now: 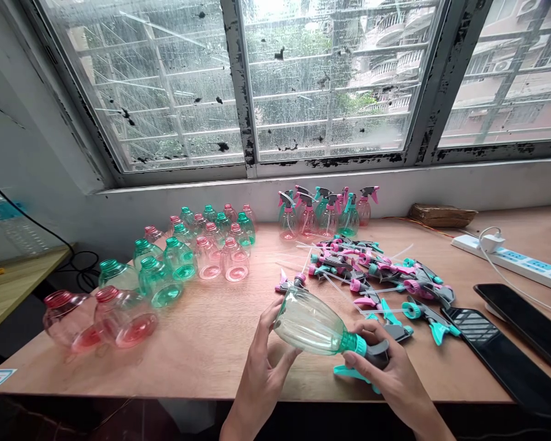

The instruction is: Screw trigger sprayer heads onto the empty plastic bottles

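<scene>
A clear green spray bottle (310, 321) lies tilted nearly sideways in the air, its neck toward the right. My left hand (265, 355) is closed around its base end. My right hand (388, 367) grips the grey and turquoise spray head (375, 354) at the neck, with the turquoise trigger pointing down below the fingers. The spray head's collar meets the bottle neck; whether it is tight I cannot tell. Just beyond my hands lies a pile of loose pink, turquoise and grey spray heads (371, 266) with thin clear tubes.
Several open pink and green bottles (165, 282) stand in rows on the left of the wooden table (202, 367). Bottles with spray heads (328, 214) stand by the wall. At right are a white power strip (523, 260) and two dark phones (500, 349), (528, 324).
</scene>
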Demonstrator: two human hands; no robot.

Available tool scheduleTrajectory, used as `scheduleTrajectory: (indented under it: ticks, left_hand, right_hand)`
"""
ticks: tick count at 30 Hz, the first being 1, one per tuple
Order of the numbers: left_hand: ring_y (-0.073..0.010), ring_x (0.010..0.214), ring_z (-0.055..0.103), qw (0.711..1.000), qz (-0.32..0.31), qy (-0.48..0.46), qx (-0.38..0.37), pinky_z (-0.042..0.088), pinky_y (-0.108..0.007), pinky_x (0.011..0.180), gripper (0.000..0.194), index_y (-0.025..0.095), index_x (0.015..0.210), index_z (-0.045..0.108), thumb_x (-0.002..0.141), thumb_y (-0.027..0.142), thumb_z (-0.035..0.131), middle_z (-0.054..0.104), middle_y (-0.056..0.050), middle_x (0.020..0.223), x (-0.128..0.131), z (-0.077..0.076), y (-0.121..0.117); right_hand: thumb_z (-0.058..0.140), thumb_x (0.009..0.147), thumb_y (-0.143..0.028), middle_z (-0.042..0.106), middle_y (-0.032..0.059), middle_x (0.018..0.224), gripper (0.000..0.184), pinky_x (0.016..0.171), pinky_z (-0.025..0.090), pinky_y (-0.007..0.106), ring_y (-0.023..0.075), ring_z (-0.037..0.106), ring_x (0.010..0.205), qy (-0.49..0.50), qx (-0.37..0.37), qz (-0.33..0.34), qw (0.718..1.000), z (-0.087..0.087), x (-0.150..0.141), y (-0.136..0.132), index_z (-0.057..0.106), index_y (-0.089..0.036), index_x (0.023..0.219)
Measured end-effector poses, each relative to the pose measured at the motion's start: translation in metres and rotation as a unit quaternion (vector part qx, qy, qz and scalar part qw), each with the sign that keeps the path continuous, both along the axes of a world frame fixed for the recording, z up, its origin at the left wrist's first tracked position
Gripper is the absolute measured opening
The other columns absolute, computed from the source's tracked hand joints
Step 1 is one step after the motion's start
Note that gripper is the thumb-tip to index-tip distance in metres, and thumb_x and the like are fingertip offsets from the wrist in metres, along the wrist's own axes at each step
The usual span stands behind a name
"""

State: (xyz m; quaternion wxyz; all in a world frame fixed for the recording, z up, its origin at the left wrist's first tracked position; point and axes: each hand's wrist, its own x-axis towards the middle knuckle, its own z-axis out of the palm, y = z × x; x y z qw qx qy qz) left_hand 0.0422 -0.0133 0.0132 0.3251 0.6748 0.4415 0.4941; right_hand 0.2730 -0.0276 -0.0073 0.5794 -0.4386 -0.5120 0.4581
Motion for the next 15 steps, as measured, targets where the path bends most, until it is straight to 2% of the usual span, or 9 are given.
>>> scheduleTrajectory:
  ticks: [6, 10, 15]
  left_hand:
    - [-0.0328, 0.141, 0.045, 1.000, 0.000, 0.006, -0.024, 0.032, -0.051, 0.119, 0.068, 0.036, 0.145, 0.041, 0.086, 0.041, 0.077, 0.054, -0.008, 0.144, 0.0011, 0.0042, -0.0042]
    - [-0.0328, 0.140, 0.047, 0.999, -0.009, -0.012, -0.035, 0.033, -0.051, 0.118, 0.063, 0.036, 0.144, 0.042, 0.089, 0.044, 0.072, 0.055, -0.008, 0.144, 0.0014, 0.0056, -0.0049]
    - [-0.0326, 0.142, 0.043, 1.000, -0.015, -0.012, -0.010, 0.033, -0.050, 0.118, 0.062, 0.038, 0.144, 0.042, 0.090, 0.042, 0.072, 0.049, -0.007, 0.150, -0.0004, -0.0002, -0.0006]
  right_hand:
    - [0.083, 0.079, -0.039, 0.068, -0.0041, 0.078, 0.027, 0.060, 0.055, 0.024, 0.0164, 0.060, 0.069, 0.003, 0.006, -0.002, 1.000, 0.0014, -0.0020, -0.0006, 0.067, -0.027, 0.096]
    - [0.082, 0.080, -0.039, 0.067, -0.0047, 0.077, 0.025, 0.059, 0.054, 0.023, 0.0154, 0.059, 0.067, -0.001, 0.004, 0.009, 1.000, 0.0034, -0.0022, -0.0013, 0.066, -0.028, 0.096]
    - [0.083, 0.080, -0.040, 0.066, -0.0061, 0.076, 0.027, 0.058, 0.052, 0.021, 0.0131, 0.057, 0.065, 0.015, -0.010, 0.010, 1.000, 0.0053, -0.0025, -0.0021, 0.065, -0.027, 0.097]
